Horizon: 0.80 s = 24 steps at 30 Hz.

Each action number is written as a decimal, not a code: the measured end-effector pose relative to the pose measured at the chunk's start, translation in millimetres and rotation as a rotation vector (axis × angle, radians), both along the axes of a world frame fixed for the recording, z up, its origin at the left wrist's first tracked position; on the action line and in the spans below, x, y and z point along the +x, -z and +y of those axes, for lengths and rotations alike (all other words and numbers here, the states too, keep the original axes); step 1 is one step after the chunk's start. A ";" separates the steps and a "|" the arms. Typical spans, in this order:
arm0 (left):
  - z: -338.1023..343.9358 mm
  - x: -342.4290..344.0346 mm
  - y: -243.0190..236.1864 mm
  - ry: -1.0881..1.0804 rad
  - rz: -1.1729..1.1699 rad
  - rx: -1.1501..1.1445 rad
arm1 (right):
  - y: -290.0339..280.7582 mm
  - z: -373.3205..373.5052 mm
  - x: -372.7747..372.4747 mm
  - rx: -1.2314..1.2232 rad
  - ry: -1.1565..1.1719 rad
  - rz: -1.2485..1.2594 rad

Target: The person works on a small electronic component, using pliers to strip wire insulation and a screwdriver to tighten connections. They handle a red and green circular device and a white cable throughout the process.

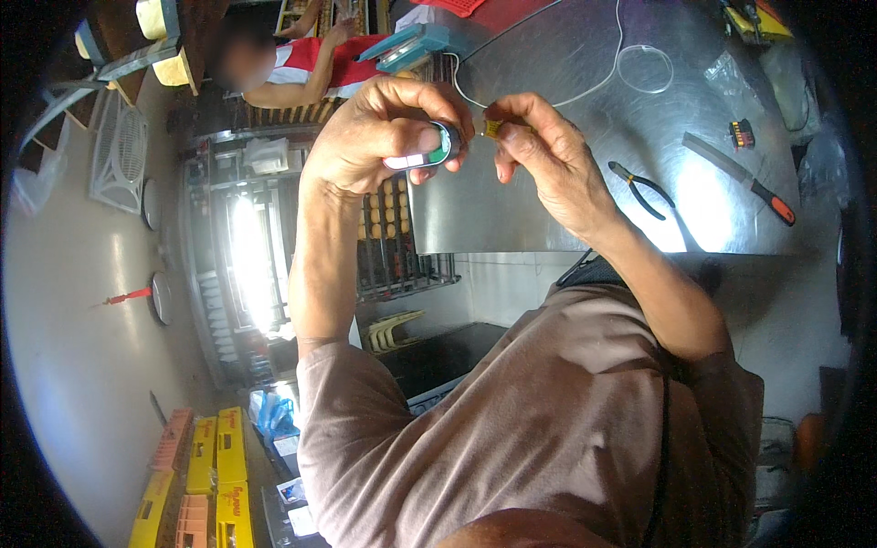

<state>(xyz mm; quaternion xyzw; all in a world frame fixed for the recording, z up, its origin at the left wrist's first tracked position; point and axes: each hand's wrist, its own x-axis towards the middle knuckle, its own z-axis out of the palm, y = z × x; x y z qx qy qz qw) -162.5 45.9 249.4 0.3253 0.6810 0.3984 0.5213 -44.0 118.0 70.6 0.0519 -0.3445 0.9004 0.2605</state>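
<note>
My left hand (370,137) is closed round a small oval case with a dark shiny rim (449,137) and a green, white and pink face; the thumb presses on its face. Close to it on the right, my right hand (548,155) pinches a small yellow piece (493,128) with a metallic tip between thumb and fingers. That tip points toward the oval case, and I cannot make out its exact kind. Both hands are raised over the near left part of the steel table (566,210). Right of my right hand lie dark-handled pliers (644,190).
A file with an orange and black handle (740,178) and a small bit holder (742,134) lie at the right. A white cable (598,87) loops across the table. Another person in red and white (320,64) works beyond, near a blue device (411,47). Yellow crates (231,447) stand lower left.
</note>
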 end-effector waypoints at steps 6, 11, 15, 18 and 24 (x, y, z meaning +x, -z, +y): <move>-0.9 1.5 -0.8 -0.037 0.008 -0.024 | 3.3 -9.4 -7.3 0.051 0.159 0.038; -2.7 1.6 0.7 -0.016 0.141 -0.076 | 10.4 -0.9 -11.9 0.026 -0.096 0.034; -6.1 -3.1 5.5 -0.021 0.124 -0.082 | -1.1 0.0 -5.8 -0.101 -0.163 0.065; -3.4 0.1 2.9 -0.025 0.106 -0.114 | -2.7 -6.2 -2.9 -0.058 -0.083 -0.044; -2.3 2.8 7.4 -0.047 0.112 -0.115 | 4.4 0.9 -8.7 0.130 -0.045 -0.037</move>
